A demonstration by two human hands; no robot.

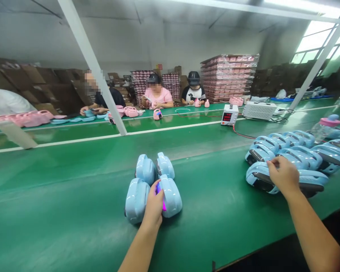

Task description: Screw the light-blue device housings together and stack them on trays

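Observation:
My left hand is closed at the near side of a small cluster, its fingers on a light-blue plastic unit with a carrying handle. Purple and pink light glows from that unit's face beside my thumb. Against it stand more blue units, one to the left and others just behind. Over on the right, my right hand pinches the handle of another blue unit with a dark front panel. This one lies at the near edge of a packed group; my hand hides part of it.
Several blue units fill the right side of the green bench. Behind them is a clear bottle with a pink lid. A power supply with red digits and cables stands farther back. A white post rises beyond. Co-workers handle pink and blue parts opposite.

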